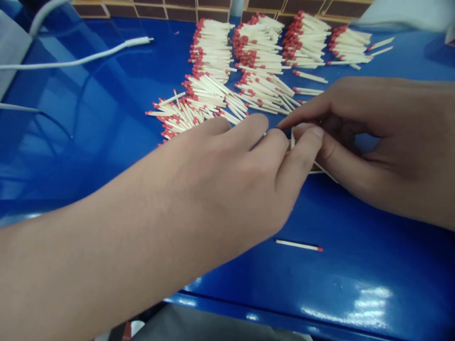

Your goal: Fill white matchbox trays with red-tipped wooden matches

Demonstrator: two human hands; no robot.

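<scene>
My left hand [227, 175] reaches across the blue table [106, 132] from the lower left, fingers curled and pinched together. My right hand [384, 142] comes in from the right, thumb and forefinger closed. Both hands meet on a small bundle of matches [293, 138], mostly hidden between the fingers. Just behind the hands lie several heaps of red-tipped matches [213, 94]. One single match [298, 245] lies alone on the table in front of my left hand.
More match heaps [305, 40] lie further back. Brown matchboxes [185, 9] line the far edge. A white cable [88, 56] runs across the upper left. The table's front edge [284, 322] is close to me.
</scene>
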